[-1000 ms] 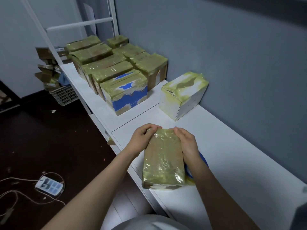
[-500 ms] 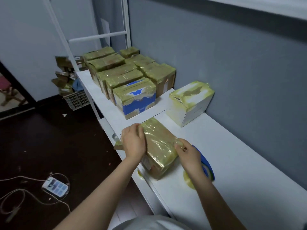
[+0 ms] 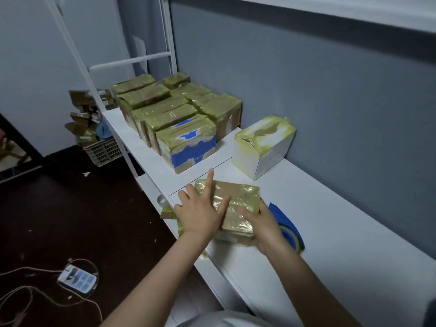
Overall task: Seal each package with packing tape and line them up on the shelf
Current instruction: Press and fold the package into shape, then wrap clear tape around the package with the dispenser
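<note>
Two hands are on the package (image 3: 238, 199) at the centre of the frame, which sits on the white shelf (image 3: 330, 232) near its front edge. My left hand (image 3: 200, 213) lies spread across its top, forefinger pointing ahead. My right hand (image 3: 264, 230) grips its near right corner, thumb on top. A blue tape roll (image 3: 286, 230) sits just right, partly behind that hand. A white box (image 3: 264, 147) stands further up, and taped boxes (image 3: 179, 114) crowd the upper middle.
</note>
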